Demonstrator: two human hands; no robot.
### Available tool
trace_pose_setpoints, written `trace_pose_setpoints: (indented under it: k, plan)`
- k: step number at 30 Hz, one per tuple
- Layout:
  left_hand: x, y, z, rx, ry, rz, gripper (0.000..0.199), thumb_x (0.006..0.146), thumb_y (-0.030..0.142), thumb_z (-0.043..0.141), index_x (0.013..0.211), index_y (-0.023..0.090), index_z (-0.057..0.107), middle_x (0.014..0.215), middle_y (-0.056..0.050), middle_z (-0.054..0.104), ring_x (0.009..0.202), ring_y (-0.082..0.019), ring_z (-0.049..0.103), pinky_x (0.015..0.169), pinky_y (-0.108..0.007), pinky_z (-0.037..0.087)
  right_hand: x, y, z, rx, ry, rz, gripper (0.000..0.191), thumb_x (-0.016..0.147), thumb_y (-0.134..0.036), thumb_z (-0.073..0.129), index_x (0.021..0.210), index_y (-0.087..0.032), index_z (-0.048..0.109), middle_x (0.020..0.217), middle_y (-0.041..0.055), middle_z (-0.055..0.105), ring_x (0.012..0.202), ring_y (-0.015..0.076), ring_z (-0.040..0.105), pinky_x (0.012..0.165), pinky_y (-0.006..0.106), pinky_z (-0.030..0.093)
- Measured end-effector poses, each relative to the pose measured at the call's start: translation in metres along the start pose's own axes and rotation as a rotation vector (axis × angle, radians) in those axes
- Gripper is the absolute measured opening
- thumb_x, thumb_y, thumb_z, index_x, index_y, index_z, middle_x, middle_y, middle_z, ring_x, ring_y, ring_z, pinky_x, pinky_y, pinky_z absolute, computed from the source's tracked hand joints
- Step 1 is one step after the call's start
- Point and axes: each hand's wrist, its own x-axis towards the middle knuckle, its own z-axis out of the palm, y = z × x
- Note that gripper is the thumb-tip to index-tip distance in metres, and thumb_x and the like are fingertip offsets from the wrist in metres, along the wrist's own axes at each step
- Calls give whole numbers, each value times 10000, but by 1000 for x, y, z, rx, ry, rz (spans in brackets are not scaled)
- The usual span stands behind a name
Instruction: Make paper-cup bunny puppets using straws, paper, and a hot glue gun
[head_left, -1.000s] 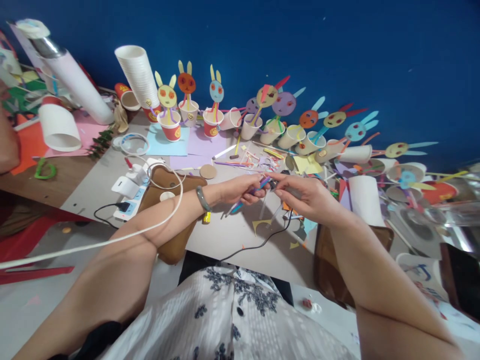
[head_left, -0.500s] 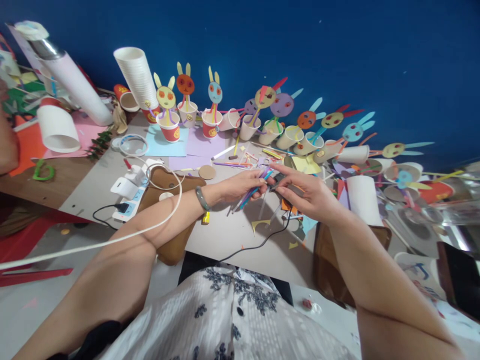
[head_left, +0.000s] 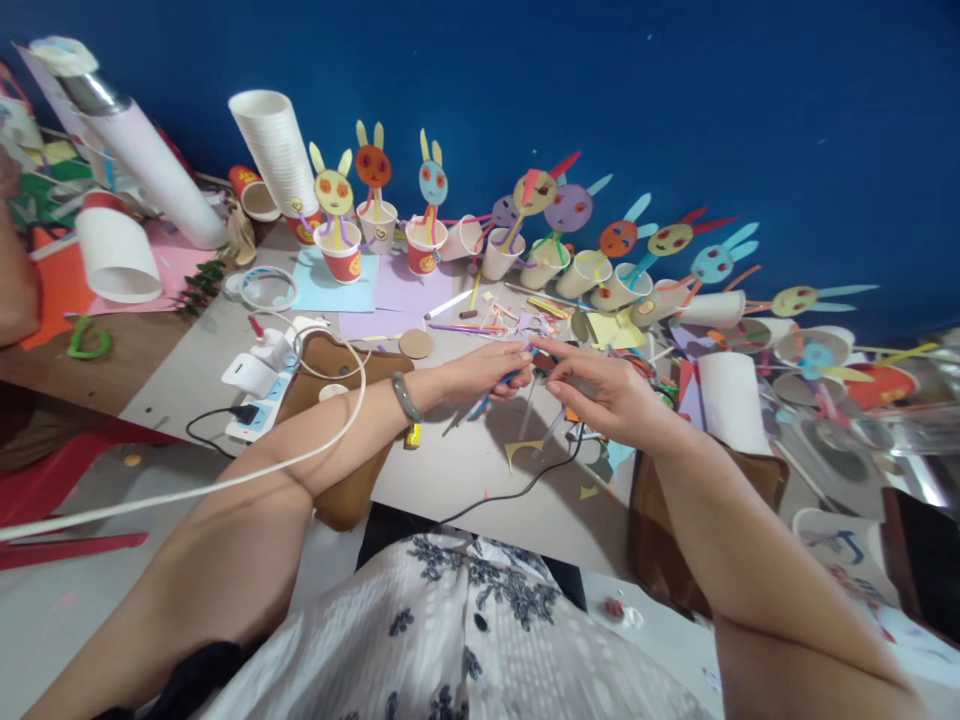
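Evidently, assembly is well advanced along the blue wall (head_left: 480, 80): a row of rabbit-eared paper figures (head_left: 334, 193) is fitted to paper cups (head_left: 342, 265), some upright, others tipped onto their sides toward the right. Judged from the layout, work is unfinished: the thin blue stems (head_left: 478, 407) are in hand, joined to no visible figure, and a plain brown disc (head_left: 415, 344) lies loose beside the paper scraps (head_left: 532, 322).

Left hand (head_left: 491, 371): forearm extended across the table (head_left: 435, 480), palm turned down, fingers curled around the stems, count unclear. The stems' lower ends project below the fist. Right hand (head_left: 604, 385): wrist angled inward, thumb and index finger half-bent, set apart, the index fingertip meeting or just beside the left fingertips. Whether it grips anything, I cannot tell.
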Motion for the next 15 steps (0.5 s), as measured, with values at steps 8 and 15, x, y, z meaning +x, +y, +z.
trace_pose_setpoints:
  k: [8, 15]
  plan:
    - [1, 6, 5, -80, 5, -77, 215, 997, 177, 453, 782, 181, 446, 624, 61, 386, 489, -52, 267, 467, -149, 234, -2, 2, 0, -14, 7, -17, 156, 927, -366, 627, 811, -272, 670, 1385, 84, 705, 1289, 298, 671, 1061, 468, 557]
    - [-2, 5, 5, -65, -21, -20, 137, 980, 117, 434, 889, 151, 531, 678, 46, 449, 536, -60, 382, 513, -158, 333, -3, 1, -2, 3, 2, 3, 177, 924, -396, 640, 804, -270, 673, 1405, 85, 692, 1335, 295, 638, 1094, 474, 536]
